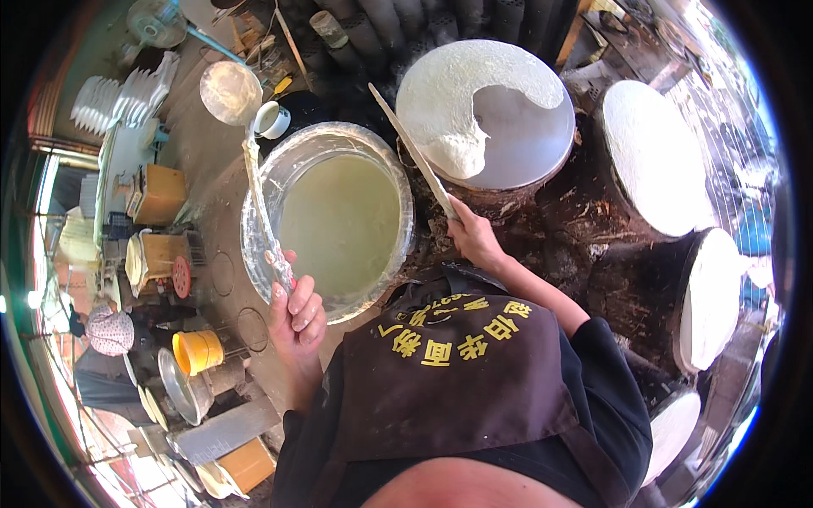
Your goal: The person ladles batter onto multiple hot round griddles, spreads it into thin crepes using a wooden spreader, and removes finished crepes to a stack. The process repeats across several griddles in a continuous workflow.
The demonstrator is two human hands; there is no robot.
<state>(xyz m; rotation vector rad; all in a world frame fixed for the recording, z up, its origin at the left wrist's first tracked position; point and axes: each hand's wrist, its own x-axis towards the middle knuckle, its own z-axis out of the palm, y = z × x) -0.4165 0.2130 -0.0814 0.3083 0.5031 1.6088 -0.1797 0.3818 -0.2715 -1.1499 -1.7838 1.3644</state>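
My left hand (296,311) is wrapped round the crusted handle of a ladle (230,93), whose pale, coated bowl is raised beyond the rim of a big metal basin (259,216). Cloudy greenish liquid (343,224) fills much of that basin. In my right hand (476,239) is a long, flat batter-coated stick (413,151), slanting up to the left, between the basin and a round griddle (529,140). White batter (440,89) covers the griddle's left and far side, with a thick lump at its near left edge. Smooth grey metal shows on the rest.
More round griddles covered in white, one (656,157) at the right and another (710,300) nearer, top dark stoves. A small white mug (271,120) stands behind the basin. Dark cylinders (364,38) line the back. At left are a yellow bucket (197,352) and a cardboard box (158,195).
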